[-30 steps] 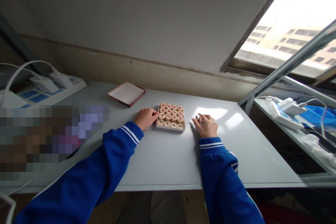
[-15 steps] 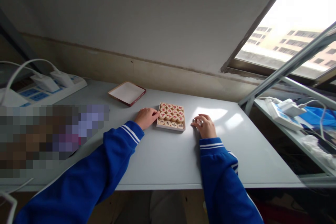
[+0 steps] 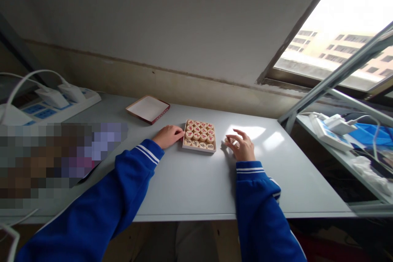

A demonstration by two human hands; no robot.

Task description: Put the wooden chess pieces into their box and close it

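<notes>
Head view: my left hand [image 3: 167, 135] lies loosely curled against the left edge of the box of chess pieces [image 3: 199, 136] mid-table [image 3: 190, 180]. My right hand [image 3: 242, 147] hovers open just right of it, fingers spread over something too small to tell. Bare table lies nearer me.

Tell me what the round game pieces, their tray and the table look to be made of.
Game pieces: pale, matte discs with red or dark marks, probably wood. Tray: thin pale walls, likely cardboard or light wood; unclear which. Table: smooth grey top with soft sheen from window light, probably laminate or painted metal.
</notes>
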